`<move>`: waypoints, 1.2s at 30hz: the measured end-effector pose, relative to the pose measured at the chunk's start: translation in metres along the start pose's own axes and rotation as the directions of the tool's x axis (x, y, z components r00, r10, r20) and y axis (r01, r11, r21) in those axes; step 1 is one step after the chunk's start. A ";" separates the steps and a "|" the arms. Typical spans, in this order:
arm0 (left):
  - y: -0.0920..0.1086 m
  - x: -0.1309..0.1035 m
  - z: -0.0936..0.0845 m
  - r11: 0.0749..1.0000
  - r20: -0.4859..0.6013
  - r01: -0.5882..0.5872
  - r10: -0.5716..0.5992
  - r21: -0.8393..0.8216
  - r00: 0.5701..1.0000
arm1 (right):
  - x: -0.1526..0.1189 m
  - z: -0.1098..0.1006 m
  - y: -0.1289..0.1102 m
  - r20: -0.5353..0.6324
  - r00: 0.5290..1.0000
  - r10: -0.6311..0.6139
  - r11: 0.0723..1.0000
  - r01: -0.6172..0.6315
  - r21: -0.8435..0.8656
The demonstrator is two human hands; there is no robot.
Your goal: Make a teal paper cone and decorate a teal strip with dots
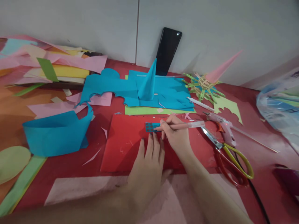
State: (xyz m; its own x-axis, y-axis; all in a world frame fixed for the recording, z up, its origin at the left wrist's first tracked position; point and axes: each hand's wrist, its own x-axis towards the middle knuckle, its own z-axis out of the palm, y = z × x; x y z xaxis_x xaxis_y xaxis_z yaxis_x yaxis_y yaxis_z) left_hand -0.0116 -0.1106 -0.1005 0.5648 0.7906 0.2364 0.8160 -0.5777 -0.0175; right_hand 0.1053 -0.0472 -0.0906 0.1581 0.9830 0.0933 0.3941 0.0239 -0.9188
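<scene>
A small blue paper piece (pixel 149 127) with a dark grid of marks lies on a red sheet (pixel 121 140). Closed around a pinkish pen (pixel 182 126), my right hand (pixel 174 133) has the pen's tip at the blue piece. My left hand (pixel 149 158) lies flat on the red sheet, fingers spread, its fingertips just below the piece's lower edge. Part of the blue piece is hidden behind the right fingers and pen.
Scissors (pixel 218 144) and a pink glue gun (pixel 223 126) lie right. Behind are a blue cone (pixel 148 85), a phone (pixel 168 51) and a pink-coned paper figure (pixel 206 82). A blue paper band (pixel 53 135) stands left, near a scrap pile (pixel 70 63); a plastic bag (pixel 277 105) is far right.
</scene>
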 end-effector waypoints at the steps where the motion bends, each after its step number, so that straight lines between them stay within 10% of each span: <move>1: 0.000 0.000 0.000 1.000 0.002 0.002 -0.002 0.002 1.000 | 0.000 0.000 0.000 -0.001 1.000 -0.003 1.000 0.003 0.001; 36: 0.001 0.000 -0.001 1.000 0.048 -0.004 0.004 0.004 0.999 | -0.001 0.001 0.002 0.030 0.999 0.026 0.999 -0.027 0.018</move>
State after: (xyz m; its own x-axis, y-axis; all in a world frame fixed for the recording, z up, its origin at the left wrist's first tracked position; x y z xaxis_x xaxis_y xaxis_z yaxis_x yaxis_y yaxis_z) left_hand -0.0113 -0.1111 -0.0991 0.5734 0.7970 0.1896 0.8140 -0.5804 -0.0224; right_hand 0.1050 -0.0485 -0.0926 0.1406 0.9884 0.0577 0.3734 0.0011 -0.9277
